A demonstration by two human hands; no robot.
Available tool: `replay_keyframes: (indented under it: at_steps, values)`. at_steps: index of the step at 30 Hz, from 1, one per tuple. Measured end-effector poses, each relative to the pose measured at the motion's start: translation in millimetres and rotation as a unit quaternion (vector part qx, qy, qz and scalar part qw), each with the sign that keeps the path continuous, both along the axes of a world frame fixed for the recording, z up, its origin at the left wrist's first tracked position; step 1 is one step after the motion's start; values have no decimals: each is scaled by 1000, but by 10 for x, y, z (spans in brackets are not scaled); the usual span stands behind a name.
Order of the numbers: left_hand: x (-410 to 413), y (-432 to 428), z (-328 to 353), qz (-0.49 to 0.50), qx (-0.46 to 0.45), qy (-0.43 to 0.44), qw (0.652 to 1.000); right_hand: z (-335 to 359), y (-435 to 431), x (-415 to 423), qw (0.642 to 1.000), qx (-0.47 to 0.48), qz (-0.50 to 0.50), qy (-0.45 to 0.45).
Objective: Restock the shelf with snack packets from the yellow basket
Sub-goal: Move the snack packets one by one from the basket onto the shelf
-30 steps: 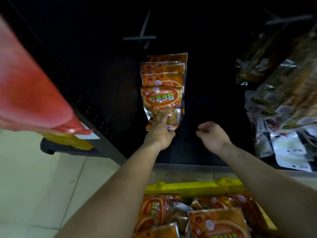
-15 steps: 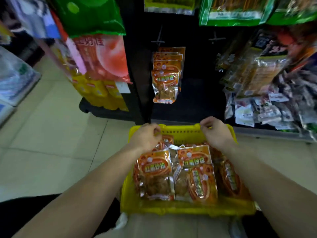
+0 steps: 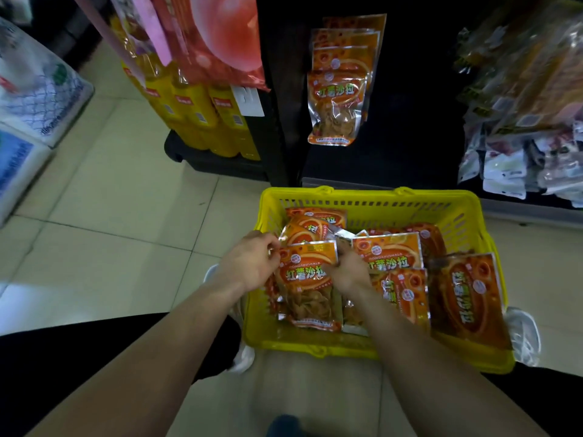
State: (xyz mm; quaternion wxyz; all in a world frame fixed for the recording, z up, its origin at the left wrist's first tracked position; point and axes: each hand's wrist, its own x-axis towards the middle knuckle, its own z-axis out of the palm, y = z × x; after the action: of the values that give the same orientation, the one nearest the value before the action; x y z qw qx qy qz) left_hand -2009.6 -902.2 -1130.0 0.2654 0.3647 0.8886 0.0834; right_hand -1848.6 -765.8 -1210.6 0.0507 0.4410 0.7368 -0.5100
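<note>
A yellow basket stands on the floor below the shelf, holding several orange snack packets. Both hands are inside it on one orange snack packet at the left. My left hand pinches that packet's upper left corner. My right hand grips its upper right edge. Several matching orange packets hang in a row from a hook on the dark shelf panel above the basket.
Yellow bottles and a big red bag stand on the left end of the shelf. Mixed snack bags hang at the right. White and blue boxes sit far left. Pale floor tiles lie between.
My hands have come down from the hanging packets into the basket and taken hold of one packet. The view has tipped downward, from the shelf to the basket.
</note>
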Motion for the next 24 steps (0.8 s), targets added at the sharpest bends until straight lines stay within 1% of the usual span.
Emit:
replay_keyframes:
  at_steps: [2,4,8,11,13,15,17,18,20,21,24]
  values:
    - [5,60,-21,9,7,4,1000,2,-33,-27,999,-17,8,32]
    - [7,108,-71,9,-5,12,1000,15,1,4,998,-20,38,51]
    - [49,172,-152,-50,-70,43,995,68,212,26,994,3,102,41]
    - [79,186,-195,-73,-88,65,991,73,329,-105,988,-34,142,56]
    - [59,160,-216,-56,-68,63,994,37,341,-240,987,-70,130,68]
    - [10,114,-221,-5,-32,36,999,-36,360,-353,989,-98,76,84]
    - [-26,75,-219,36,-3,11,999,-106,380,-420,987,-142,46,64]
    - [-29,60,-211,48,2,9,999,-149,378,-444,986,-150,62,41]
    - [-23,34,-216,55,3,16,998,-175,376,-472,985,-142,98,-11]
    - [-16,27,-233,54,2,21,998,-200,367,-477,986,-134,99,-21]
    - [29,22,-259,45,-5,34,998,-234,325,-450,988,-126,93,-15]
